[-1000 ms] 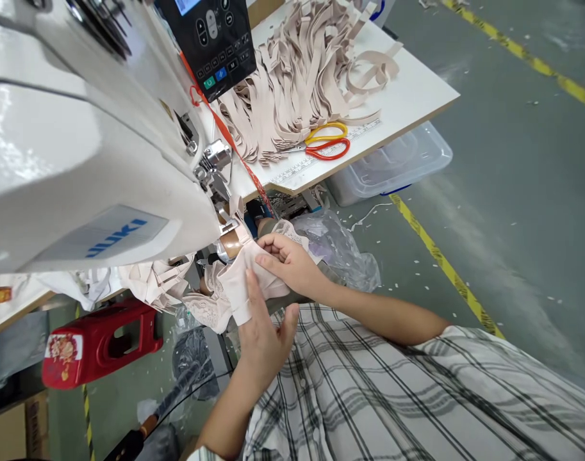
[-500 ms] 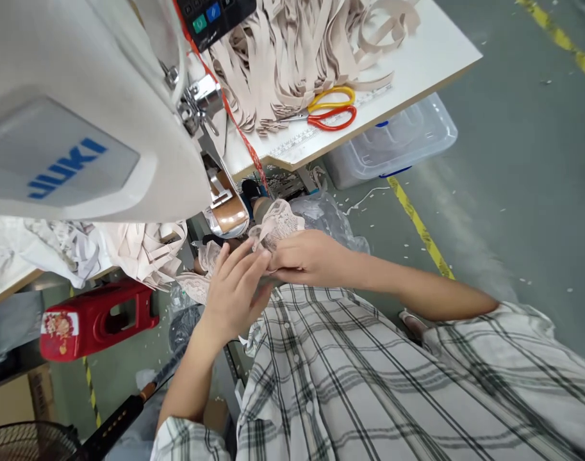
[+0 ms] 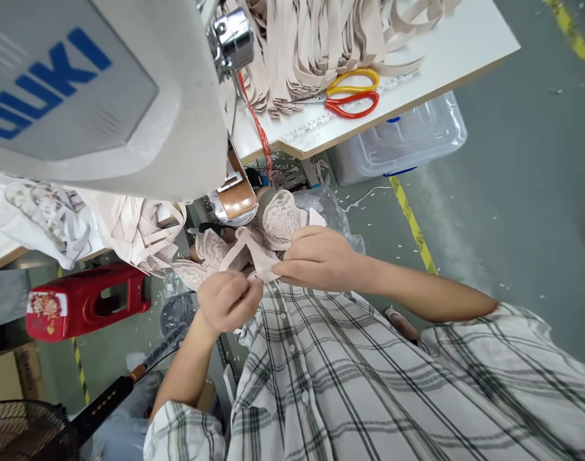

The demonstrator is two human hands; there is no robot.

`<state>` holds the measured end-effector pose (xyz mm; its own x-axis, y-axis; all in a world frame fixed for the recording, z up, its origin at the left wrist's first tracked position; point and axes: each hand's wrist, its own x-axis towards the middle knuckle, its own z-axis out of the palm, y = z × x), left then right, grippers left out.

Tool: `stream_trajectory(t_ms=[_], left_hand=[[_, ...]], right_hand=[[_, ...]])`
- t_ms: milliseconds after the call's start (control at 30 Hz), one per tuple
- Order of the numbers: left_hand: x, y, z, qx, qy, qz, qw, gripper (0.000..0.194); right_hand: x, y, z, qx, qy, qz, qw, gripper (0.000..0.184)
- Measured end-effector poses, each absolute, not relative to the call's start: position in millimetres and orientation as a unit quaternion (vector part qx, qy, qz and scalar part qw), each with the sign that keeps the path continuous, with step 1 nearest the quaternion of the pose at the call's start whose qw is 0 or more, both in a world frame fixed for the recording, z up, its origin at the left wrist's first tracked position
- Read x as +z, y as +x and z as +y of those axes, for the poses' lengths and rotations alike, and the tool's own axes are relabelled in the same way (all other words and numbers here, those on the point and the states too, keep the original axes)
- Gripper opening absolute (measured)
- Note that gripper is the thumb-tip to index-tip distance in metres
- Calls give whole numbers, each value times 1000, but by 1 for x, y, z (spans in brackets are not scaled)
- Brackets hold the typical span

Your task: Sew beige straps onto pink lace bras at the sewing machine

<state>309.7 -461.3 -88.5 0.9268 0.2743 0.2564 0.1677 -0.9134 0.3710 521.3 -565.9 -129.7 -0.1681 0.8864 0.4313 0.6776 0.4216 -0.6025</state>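
Note:
A pale pink lace bra (image 3: 283, 218) hangs in front of my shirt, below the sewing machine's arm. One lace cup bulges up beyond my right hand, and more lace spreads out to the left. My left hand (image 3: 229, 299) is closed, its fingers curled on the bra's edge near a narrow strap. With fingers pinched together, my right hand (image 3: 318, 259) grips the fabric beside the cup. A smooth strip of the bra runs stretched between both hands. The exact spots under my fingertips are hidden.
The white sewing machine (image 3: 177, 115) looms at upper left. Scissors (image 3: 352, 94) and pale straps (image 3: 316, 45) lie on the white table (image 3: 465, 48). More strips (image 3: 145, 234) hang at left, above a red stool (image 3: 88, 301). A fan (image 3: 27, 429) stands lower left; a clear bin (image 3: 412, 137) sits right.
My left hand has gone from spread fingers to a closed grip on the bra. The hands have moved apart, pulling a strip between them. The view has shifted slightly.

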Motion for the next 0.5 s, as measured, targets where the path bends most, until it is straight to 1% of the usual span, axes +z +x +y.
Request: stream_trajectory(t_ms=[33, 133, 333, 400, 500], left_hand=[[-87, 310, -461, 148, 966, 118, 178, 24], [-86, 311, -461, 183, 963, 96, 172, 26], [-92, 311, -459, 251, 955, 67, 144, 22], [-93, 310, -459, 264, 951, 61, 150, 21], [-93, 309, -459, 271, 949, 63, 148, 21]], right_hand=[[-130, 521, -566, 141, -518, -750, 386, 17], [-130, 519, -565, 146, -512, -747, 397, 16], [-131, 517, -563, 197, -524, -720, 411, 16], [-132, 516, -562, 194, -526, -716, 415, 16], [-133, 514, -562, 160, -519, -727, 420, 13]])
